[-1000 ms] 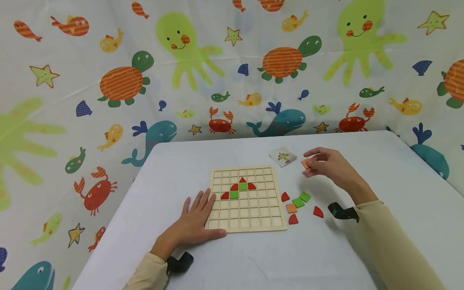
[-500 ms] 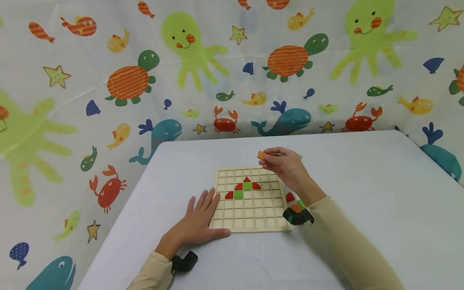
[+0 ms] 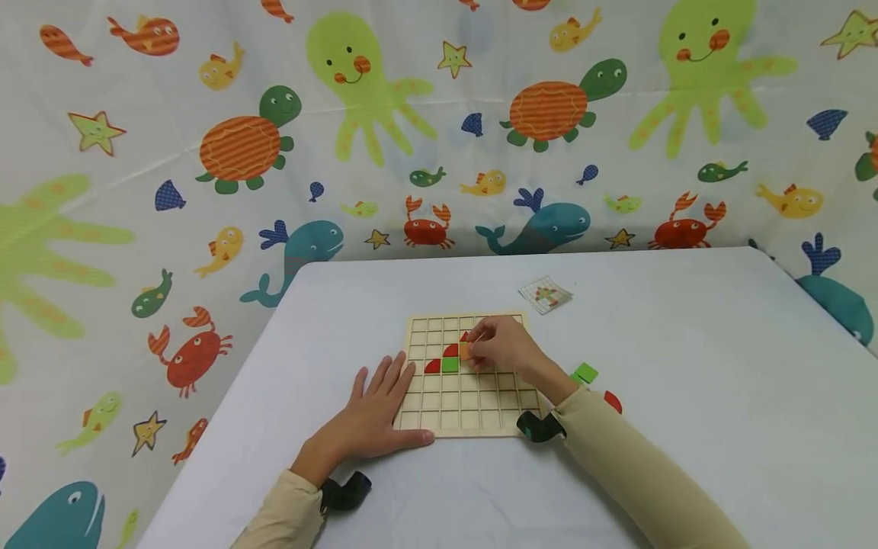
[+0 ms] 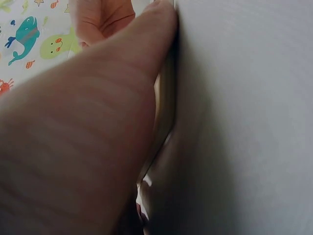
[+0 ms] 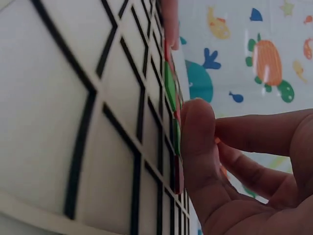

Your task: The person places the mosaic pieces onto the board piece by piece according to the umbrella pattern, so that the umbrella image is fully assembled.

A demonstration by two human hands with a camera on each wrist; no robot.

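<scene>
A wooden grid board (image 3: 439,412) lies on the white table, bearing several coloured tiles. My left hand (image 3: 370,415) rests flat along its left edge, fingers spread and straight, thumb at the near left corner. My right hand (image 3: 506,351) is over the upper middle of the board, pinching an orange square tile (image 3: 465,351) between thumb and fingertips. Around it are a red triangle (image 3: 465,335), a red quarter-circle (image 3: 450,351), a green square (image 3: 450,365) and another red quarter-circle tile (image 3: 433,367). The hand hides other pieces; a second green square (image 5: 177,137) shows in the right wrist view.
A small pattern card (image 3: 545,295) lies beyond the board's far right corner. Loose green squares (image 3: 585,373) and a red quarter-circle (image 3: 613,402) lie right of the board, partly behind the right forearm. A curtain printed with sea animals hangs behind the table.
My right hand has carried the orange tile from right of the board, leftward past the card, then down over the tiles on the grid. My left hand stays at the board's edge.
</scene>
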